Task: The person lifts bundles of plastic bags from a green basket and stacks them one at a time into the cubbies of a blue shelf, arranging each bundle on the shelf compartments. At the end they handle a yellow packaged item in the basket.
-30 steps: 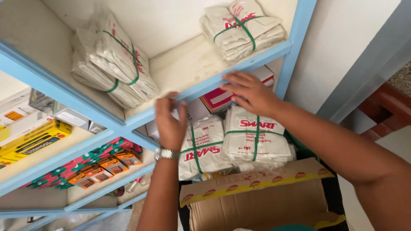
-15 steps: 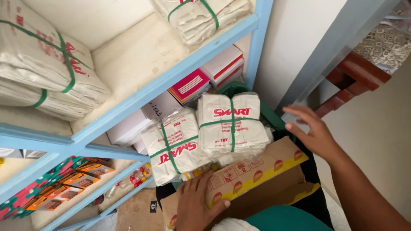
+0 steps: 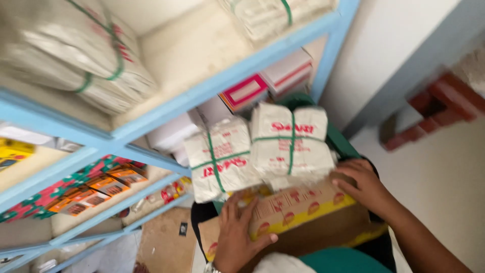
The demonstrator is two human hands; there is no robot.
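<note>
Blue shelving (image 3: 212,91), pale wall (image 3: 384,55), cardboard box (image 3: 298,210)
</note>
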